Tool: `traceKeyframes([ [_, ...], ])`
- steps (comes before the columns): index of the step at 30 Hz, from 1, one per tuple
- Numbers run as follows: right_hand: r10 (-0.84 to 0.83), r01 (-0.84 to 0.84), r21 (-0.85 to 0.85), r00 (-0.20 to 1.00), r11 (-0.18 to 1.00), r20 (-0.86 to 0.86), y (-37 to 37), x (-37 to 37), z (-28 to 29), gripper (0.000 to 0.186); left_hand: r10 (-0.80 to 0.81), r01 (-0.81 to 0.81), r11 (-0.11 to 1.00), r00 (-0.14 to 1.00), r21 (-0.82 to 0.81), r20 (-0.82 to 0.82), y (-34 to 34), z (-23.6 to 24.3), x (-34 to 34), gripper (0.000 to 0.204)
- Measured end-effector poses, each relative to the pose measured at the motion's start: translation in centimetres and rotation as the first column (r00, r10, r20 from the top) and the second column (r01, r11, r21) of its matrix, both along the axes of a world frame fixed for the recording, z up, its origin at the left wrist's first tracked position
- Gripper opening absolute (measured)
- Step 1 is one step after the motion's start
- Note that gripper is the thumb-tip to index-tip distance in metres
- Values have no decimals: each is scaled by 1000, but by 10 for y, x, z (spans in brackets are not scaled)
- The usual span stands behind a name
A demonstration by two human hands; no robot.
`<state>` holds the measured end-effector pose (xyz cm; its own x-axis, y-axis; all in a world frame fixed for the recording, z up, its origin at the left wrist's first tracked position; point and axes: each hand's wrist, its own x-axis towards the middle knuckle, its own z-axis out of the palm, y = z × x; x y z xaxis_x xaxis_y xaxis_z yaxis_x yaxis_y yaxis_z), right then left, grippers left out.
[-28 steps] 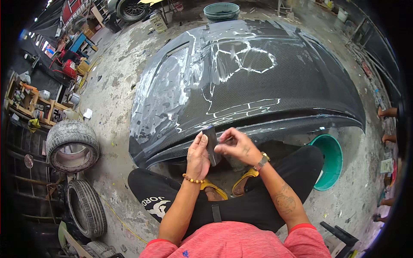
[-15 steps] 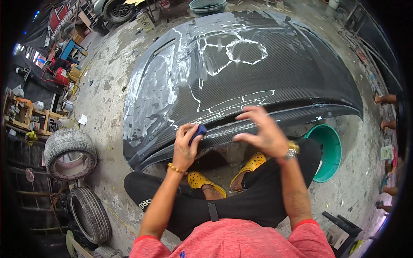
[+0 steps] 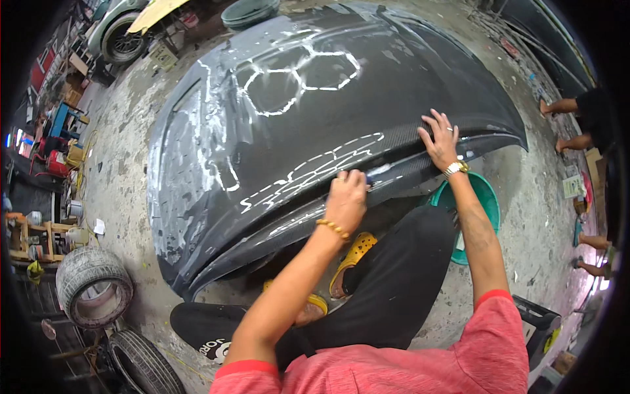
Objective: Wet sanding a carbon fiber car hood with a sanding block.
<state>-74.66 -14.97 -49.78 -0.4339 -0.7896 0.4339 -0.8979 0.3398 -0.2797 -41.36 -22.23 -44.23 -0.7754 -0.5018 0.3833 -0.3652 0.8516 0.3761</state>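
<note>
In front of me lies a large dark car hood (image 3: pixel 400 85) with a woven carbon-fibre look. Greyish streaks cover its left side, and white light lines reflect in its surface. My left hand (image 3: pixel 348 199) is closed around a small dark blue block (image 3: pixel 369 178) at the hood's near edge, by the long groove. Most of the block is hidden behind the fingers. Farther right, my right hand (image 3: pixel 441 139) lies with fingers spread on the same near edge, holding nothing.
A green bucket (image 3: pixel 491 210) stands below my right forearm. Worn tires (image 3: pixel 92 262) lie at the left, and a dark tub (image 3: pixel 249 13) sits beyond the hood. Other people's bare legs (image 3: pixel 563 106) show at the right edge. My yellow clogs (image 3: pixel 359 248) are under the near edge.
My left hand has moved right along the hood's near edge with the blue block. My right hand has come down from the air onto the hood, farther right. The view has shifted.
</note>
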Motion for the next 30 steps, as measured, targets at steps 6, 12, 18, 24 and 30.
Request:
traceKeyframes([
  [6, -45, 48, 48, 997, 998, -62, -4, 4, -20, 50, 104, -105, 994, 994, 17, 39, -11, -30, 112, 29],
  [12, -75, 75, 47, 997, 996, -17, -7, 3, -16, 50, -100, 92, 988, 993, -123, -62, 18, -65, -90, 30],
  [18, -48, 59, 100, 993, 993, -105, -2, 0, -10, 46, -53, 56, 984, 998, -169, 21, 1, -45, -13, 37],
  [24, -62, 72, 102, 993, 992, -97, -2, -7, -20, 48, 224, -223, 974, 958, -27, 178, -21, 7, 240, 34],
  [30, -33, 45, 105, 993, 993, -114, 0, -23, -27, 48, 219, -174, 970, 931, -172, 292, 7, -35, 107, 30],
])
